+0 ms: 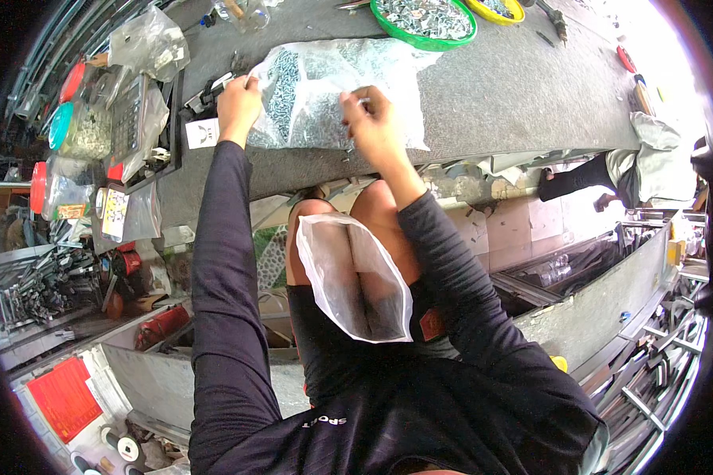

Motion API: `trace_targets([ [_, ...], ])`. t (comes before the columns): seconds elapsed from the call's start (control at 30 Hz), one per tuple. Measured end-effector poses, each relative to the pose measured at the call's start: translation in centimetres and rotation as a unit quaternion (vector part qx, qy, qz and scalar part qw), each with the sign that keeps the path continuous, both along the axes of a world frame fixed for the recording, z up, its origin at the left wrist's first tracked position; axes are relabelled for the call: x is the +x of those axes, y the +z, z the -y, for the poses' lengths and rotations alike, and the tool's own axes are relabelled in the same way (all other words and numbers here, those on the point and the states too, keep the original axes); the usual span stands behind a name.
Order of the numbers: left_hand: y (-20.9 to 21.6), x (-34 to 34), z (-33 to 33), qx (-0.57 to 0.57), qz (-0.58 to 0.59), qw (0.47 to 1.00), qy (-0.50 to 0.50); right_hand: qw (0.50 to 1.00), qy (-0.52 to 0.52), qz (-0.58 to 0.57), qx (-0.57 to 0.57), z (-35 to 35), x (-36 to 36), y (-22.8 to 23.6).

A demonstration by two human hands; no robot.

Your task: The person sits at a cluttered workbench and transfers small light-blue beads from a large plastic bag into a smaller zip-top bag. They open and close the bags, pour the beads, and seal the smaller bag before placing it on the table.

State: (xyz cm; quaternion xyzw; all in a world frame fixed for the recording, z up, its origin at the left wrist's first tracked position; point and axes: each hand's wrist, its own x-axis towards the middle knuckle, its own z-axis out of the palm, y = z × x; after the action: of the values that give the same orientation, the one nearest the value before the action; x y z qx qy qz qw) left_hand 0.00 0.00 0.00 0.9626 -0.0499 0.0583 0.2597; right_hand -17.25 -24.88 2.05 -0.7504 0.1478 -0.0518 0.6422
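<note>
A large clear plastic bag (408,95) with many small screws lies flat on the grey-covered bench. The screws (284,91) are heaped most thickly toward its left side. My left hand (239,109) is closed on the bag's left edge. Above the bag's right half is my right hand (375,127), its fingers curled in a pinch; what they hold, if anything, is too small to make out. Across my thighs rests a second clear plastic bag (348,269), its mouth spread wide.
A green basin (424,43) of small metal pieces stands beyond the bag, beside a yellow basin (499,17). Lidded jars (87,131) and a calculator (131,119) crowd the left. Metal profiles (47,289) lie lower left. Another person's arm (578,178) shows at right.
</note>
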Motion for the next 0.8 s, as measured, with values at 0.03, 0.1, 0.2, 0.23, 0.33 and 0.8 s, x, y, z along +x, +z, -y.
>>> trace_targets([
  [0.03,0.8,-0.1,0.2,-0.027,0.017,0.999,0.001,0.993,0.021,0.016,-0.116,-0.3,-1.3,-0.4],
  [0.1,1.7,-0.3,1.0,-0.056,0.038,0.998,-0.002,0.957,0.076,0.020,-0.279,-0.4,-2.7,-1.3],
  [0.2,1.8,0.0,1.9,-0.072,0.058,0.996,-0.014,0.908,0.152,-0.035,-0.388,-0.4,-4.4,-3.1],
  [0.23,1.7,0.0,1.4,-0.063,0.040,0.997,-0.009,0.905,0.160,-0.031,-0.394,-0.4,-4.4,-3.6],
  [0.33,1.1,0.2,0.2,-0.049,0.019,0.999,-0.005,0.896,0.166,0.006,-0.412,-0.2,-3.6,-4.5],
  [0.8,-3.0,-5.0,-2.6,-0.162,-0.041,0.985,0.040,0.943,0.260,0.162,-0.128,2.6,-13.0,10.4],
])
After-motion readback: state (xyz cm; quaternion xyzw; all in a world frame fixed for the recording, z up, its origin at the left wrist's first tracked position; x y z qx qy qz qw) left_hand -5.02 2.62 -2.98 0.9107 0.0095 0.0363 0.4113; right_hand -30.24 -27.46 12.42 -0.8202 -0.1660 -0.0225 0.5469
